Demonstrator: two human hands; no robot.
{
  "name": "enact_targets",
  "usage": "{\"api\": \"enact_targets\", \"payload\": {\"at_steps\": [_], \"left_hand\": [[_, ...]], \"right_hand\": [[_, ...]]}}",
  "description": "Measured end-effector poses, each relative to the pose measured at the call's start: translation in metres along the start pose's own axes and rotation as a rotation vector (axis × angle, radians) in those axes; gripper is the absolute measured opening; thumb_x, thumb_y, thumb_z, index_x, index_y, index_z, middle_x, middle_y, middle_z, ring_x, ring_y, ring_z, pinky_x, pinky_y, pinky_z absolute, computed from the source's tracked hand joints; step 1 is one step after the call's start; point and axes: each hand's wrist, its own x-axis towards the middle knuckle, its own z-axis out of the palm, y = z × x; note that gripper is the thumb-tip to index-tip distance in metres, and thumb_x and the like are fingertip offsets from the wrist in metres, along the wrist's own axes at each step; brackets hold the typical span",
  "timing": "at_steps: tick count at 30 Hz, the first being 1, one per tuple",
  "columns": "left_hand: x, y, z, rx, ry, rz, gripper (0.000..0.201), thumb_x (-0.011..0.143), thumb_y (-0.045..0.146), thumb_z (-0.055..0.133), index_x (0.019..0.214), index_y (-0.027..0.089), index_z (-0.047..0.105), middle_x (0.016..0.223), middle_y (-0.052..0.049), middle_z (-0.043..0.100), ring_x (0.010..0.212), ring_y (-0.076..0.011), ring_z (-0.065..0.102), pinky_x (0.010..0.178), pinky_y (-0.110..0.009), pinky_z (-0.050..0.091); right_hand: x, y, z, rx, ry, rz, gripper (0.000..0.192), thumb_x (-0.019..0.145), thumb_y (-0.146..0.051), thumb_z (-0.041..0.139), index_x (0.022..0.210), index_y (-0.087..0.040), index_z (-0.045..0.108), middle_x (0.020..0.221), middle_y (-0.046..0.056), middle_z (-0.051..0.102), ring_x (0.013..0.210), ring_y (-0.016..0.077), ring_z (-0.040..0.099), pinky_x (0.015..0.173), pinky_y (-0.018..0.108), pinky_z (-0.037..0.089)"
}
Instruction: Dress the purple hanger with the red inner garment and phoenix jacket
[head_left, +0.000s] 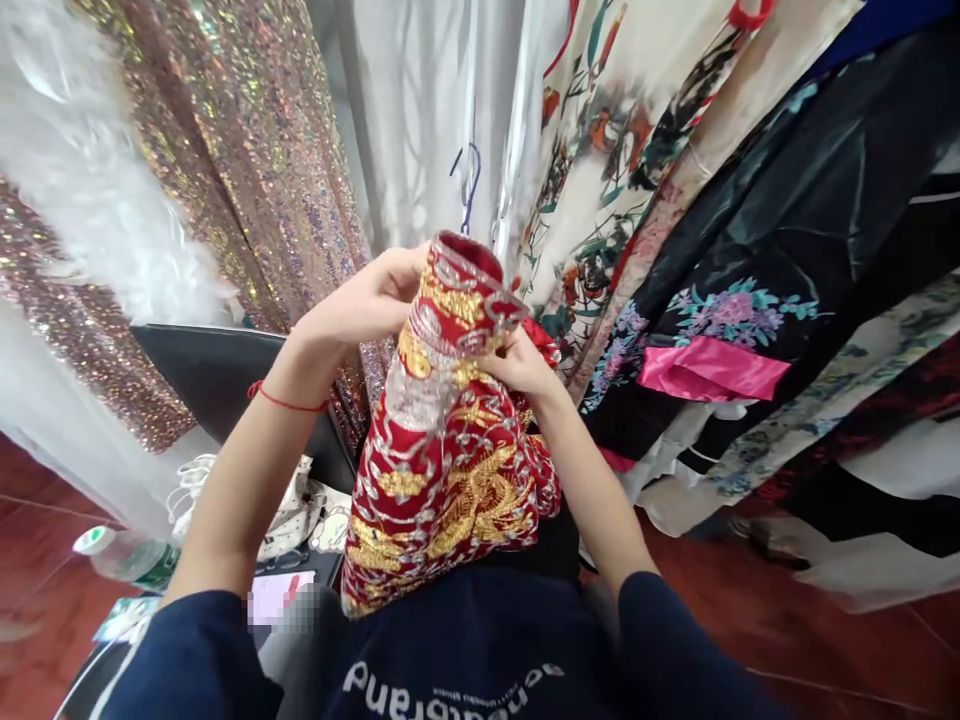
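Left hand (360, 305) and right hand (517, 365) both gripped red garment (450, 440) at its top, bottle (131, 560) lay lower left of garment, contents unclear

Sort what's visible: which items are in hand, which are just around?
In hand: red embroidered garment, gripped by left hand and right hand.
Around: sequin fabric, black floral robe, plastic bottle, white feather trim.

One red embroidered garment (450, 440), two hands, one plastic bottle (131, 557), perhaps seven hanging garments; overlap blurs that count.
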Motion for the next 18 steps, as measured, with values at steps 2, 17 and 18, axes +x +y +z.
{"api": "enact_targets", "payload": {"at_steps": [2,17,18], "left_hand": [[-0.007,-0.019,-0.014,-0.063,0.077,-0.018,0.031,0.075,0.044,0.078,0.089,0.019,0.067,0.098,-0.008,0.071,0.110,-0.0293,0.067,0.085,-0.043,0.058],[0.008,-0.181,-0.145,0.514,0.236,-0.325,0.014,0.071,0.013,0.073,0.085,0.010,0.073,0.072,-0.001,0.069,0.075,-0.0152,0.062,0.086,-0.033,0.052],[0.004,-0.184,-0.157,0.583,0.373,-0.310,0.015,0.072,0.013,0.072,0.086,0.008,0.073,0.069,0.000,0.068,0.074,-0.0141,0.059,0.086,-0.033,0.051]], "right_hand": [[0.004,0.000,0.000,-0.027,0.121,-0.023,0.042,0.083,-0.066,0.062,0.097,-0.027,0.069,0.102,0.003,0.072,0.102,0.0242,0.067,0.097,0.046,0.054],[0.099,0.022,0.031,-0.415,0.275,-0.124,0.031,0.093,-0.054,0.057,0.106,-0.026,0.064,0.108,0.004,0.071,0.109,0.0236,0.063,0.099,0.045,0.051],[0.103,0.025,0.040,-0.400,0.248,-0.113,0.030,0.093,-0.052,0.058,0.108,-0.027,0.063,0.110,0.004,0.071,0.110,0.0237,0.063,0.100,0.045,0.050]]}}
